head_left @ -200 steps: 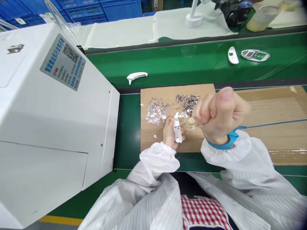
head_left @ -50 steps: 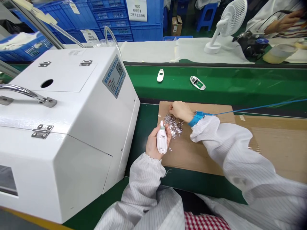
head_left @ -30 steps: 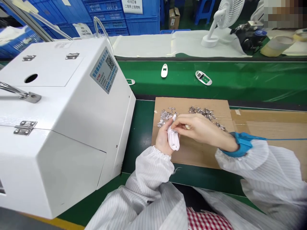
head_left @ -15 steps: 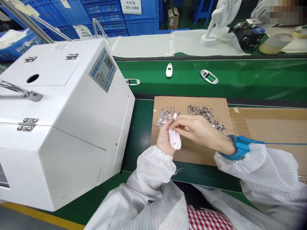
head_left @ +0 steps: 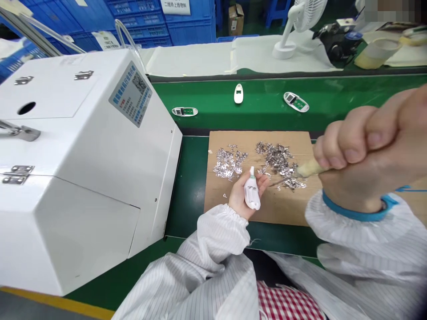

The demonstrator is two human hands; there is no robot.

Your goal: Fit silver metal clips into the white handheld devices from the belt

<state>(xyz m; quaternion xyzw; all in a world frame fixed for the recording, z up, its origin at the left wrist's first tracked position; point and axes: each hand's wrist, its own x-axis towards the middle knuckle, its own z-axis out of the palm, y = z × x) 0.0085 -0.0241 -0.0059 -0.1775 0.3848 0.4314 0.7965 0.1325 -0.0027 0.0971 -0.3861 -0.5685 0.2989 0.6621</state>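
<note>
Far left: a big white machine (head_left: 100, 146), its side facing the desk (head_left: 188, 178). Just past it, on the raised green strip (head_left: 213, 93), a white shell with a circuit board (head_left: 184, 111); next along, a small white cover (head_left: 238, 94).

Cardboard sheet (head_left: 283, 211) below these. On its left part, a loose spread of bright metal pieces (head_left: 228, 163).

Left hand (head_left: 243, 195) over the near edge of the cardboard, palm up, cradling a white housing (head_left: 251, 195), nozzle pointing away from the person, hollow side up. Small metal bits show in the hollow; too small to tell if fully seated.

Thin-shafted tool with a pale handle (head_left: 311, 168) comes in from the right, tip just beside the left fingertips; contact can't be told. It looks off the housing's hollow. My reading: metal pieces are being fitted into the housing and pressed with the tool. Any further press would call for a steady palm and the tip squarely on the metal.

Behind the shaft, a darker metal heap (head_left: 276, 155); up on the strip, a second shell with a board (head_left: 296, 102).

Far right, nearest me: right hand (head_left: 370, 142), clenched round the handle, blue band (head_left: 358, 211) at the wrist.
</note>
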